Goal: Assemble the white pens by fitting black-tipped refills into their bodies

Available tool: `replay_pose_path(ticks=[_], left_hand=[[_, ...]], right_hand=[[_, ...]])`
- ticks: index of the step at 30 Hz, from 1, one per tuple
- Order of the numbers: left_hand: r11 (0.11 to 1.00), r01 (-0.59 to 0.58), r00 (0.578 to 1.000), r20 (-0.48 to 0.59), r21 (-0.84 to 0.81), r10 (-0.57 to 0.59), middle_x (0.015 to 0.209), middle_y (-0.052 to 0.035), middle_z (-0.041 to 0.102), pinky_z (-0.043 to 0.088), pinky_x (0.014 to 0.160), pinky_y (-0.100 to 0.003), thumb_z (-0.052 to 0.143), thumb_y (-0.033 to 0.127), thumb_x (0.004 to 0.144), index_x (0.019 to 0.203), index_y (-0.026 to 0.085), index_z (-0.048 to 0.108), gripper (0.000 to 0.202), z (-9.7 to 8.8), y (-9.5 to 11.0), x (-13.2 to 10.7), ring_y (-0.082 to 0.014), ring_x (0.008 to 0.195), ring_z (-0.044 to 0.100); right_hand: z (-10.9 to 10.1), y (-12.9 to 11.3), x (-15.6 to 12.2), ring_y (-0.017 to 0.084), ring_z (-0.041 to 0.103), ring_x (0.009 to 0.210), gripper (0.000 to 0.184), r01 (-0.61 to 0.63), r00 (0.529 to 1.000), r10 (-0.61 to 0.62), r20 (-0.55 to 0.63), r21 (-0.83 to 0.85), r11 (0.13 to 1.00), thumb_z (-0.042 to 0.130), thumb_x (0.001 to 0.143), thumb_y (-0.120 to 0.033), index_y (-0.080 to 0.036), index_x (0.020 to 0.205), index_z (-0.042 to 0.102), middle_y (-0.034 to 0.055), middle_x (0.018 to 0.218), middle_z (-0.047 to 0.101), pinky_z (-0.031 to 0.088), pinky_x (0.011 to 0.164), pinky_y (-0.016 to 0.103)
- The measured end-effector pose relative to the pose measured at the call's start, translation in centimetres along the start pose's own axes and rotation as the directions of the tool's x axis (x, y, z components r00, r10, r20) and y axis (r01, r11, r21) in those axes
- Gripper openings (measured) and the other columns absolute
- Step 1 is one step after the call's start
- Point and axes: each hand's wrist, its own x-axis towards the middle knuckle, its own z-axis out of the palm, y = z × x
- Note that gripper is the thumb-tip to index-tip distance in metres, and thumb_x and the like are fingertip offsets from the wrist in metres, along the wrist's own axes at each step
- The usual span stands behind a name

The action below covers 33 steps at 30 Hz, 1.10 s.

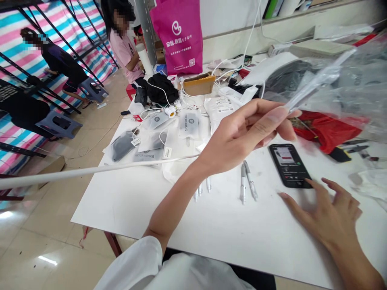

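My left hand (242,137) is raised over the table, thumb and fingers pinched on a slim clear plastic sleeve (320,82). The sleeve slants up to the right, and what is inside it cannot be made out. My right hand (329,217) hovers low over the table with its fingers apart. One fingertip reaches the lower edge of a black phone (288,165) with a lit screen; whether it touches is unclear. Between my hands lie two silver-and-white pens (247,183). More pens (208,184) show partly from under my left forearm.
Packaged grey pouches (189,125) and cables fill the table's far left. Behind them stand a cardboard box (198,83) and a magenta bag (181,40). Clear plastic bags and red cloth (329,131) lie at right. A white cable (75,174) crosses the left foreground. Other people are beyond.
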Motion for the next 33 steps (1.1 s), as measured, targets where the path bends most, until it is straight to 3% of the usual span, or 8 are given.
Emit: replay_pose_path(ticks=[7, 12, 18, 24, 28, 30, 33], left_hand=[[0.998, 0.067, 0.997, 0.044, -0.015, -0.066, 0.088, -0.0029, 0.068, 0.041, 0.065, -0.027, 0.048, 0.023, 0.114, 0.096, 0.018, 0.061, 0.023, 0.8, 1.7, -0.6, -0.0091, 0.07, 0.049], [0.997, 0.079, 0.996, 0.038, 0.01, -0.08, 0.088, -0.0023, 0.069, 0.04, 0.064, -0.026, 0.049, 0.024, 0.114, 0.095, 0.019, 0.063, 0.024, 0.8, 1.7, -0.5, -0.0089, 0.074, 0.058], [0.997, 0.067, 0.996, 0.064, 0.022, -0.069, 0.092, -0.0034, 0.068, 0.041, 0.067, -0.027, 0.052, 0.034, 0.114, 0.099, 0.019, 0.062, 0.024, 0.6, 1.5, -0.8, -0.0096, 0.076, 0.058], [0.997, 0.073, 0.994, 0.079, 0.04, -0.076, 0.096, -0.0043, 0.068, 0.042, 0.069, -0.028, 0.052, 0.038, 0.114, 0.103, 0.019, 0.063, 0.024, 0.4, 1.4, -0.9, -0.0098, 0.074, 0.051], [0.997, 0.069, 0.995, 0.075, 0.026, -0.071, 0.096, -0.0042, 0.068, 0.044, 0.07, -0.027, 0.054, 0.042, 0.113, 0.107, 0.018, 0.065, 0.027, 0.3, 1.2, -0.8, -0.0095, 0.074, 0.049], [0.997, 0.072, 0.995, 0.064, 0.031, -0.074, 0.097, -0.0042, 0.07, 0.046, 0.071, -0.026, 0.056, 0.044, 0.111, 0.105, 0.019, 0.066, 0.028, 0.3, 1.3, -0.8, -0.0097, 0.078, 0.055], [0.995, 0.082, 0.996, 0.038, 0.06, -0.084, 0.095, -0.0037, 0.071, 0.051, 0.079, -0.024, 0.067, 0.043, 0.106, 0.103, 0.019, 0.066, 0.024, 0.4, 1.5, -0.8, -0.0129, 0.098, 0.068]], right_hand=[[0.2, 0.6, -0.1, 0.056, 0.051, 0.144, 0.097, 0.012, 1.0, -0.013, -0.002, -0.04, 0.999, 0.05, 0.09, -0.092, -0.018, 0.151, 0.064, 0.0252, 0.162, 0.048, 0.045, 0.105, 0.071], [0.3, 0.8, 0.0, 0.05, 0.055, 0.138, 0.079, 0.054, 0.998, -0.055, -0.009, -0.064, 0.996, 0.053, 0.094, -0.084, -0.022, 0.14, 0.071, 0.0214, 0.161, 0.05, 0.045, 0.099, 0.063], [0.2, 1.2, 0.3, 0.046, 0.053, 0.142, 0.063, 0.2, 0.973, -0.202, 0.111, 0.034, 0.979, 0.049, 0.102, -0.071, -0.022, 0.129, 0.078, 0.0162, 0.166, 0.044, 0.04, 0.103, 0.061], [0.2, 1.3, 0.6, 0.05, 0.056, 0.138, 0.079, 0.123, 0.99, -0.123, -0.061, -0.007, 0.992, 0.065, 0.092, -0.077, -0.019, 0.146, 0.067, 0.0225, 0.158, 0.053, 0.044, 0.103, 0.066], [-0.1, 0.5, 0.7, 0.056, 0.051, 0.142, 0.088, 0.066, 0.998, -0.066, -0.011, 0.004, 0.998, 0.052, 0.096, -0.082, -0.013, 0.148, 0.066, 0.0253, 0.162, 0.047, 0.041, 0.105, 0.07], [-0.2, 0.3, 0.7, 0.058, 0.049, 0.144, 0.089, 0.056, 0.998, -0.056, 0.012, 0.008, 0.998, 0.048, 0.097, -0.084, -0.014, 0.148, 0.066, 0.0251, 0.163, 0.046, 0.04, 0.105, 0.072], [0.1, 0.6, 0.7, 0.055, 0.052, 0.142, 0.09, 0.071, 0.997, -0.071, -0.013, 0.005, 0.997, 0.052, 0.093, -0.086, -0.017, 0.149, 0.066, 0.0259, 0.16, 0.049, 0.041, 0.104, 0.073]])
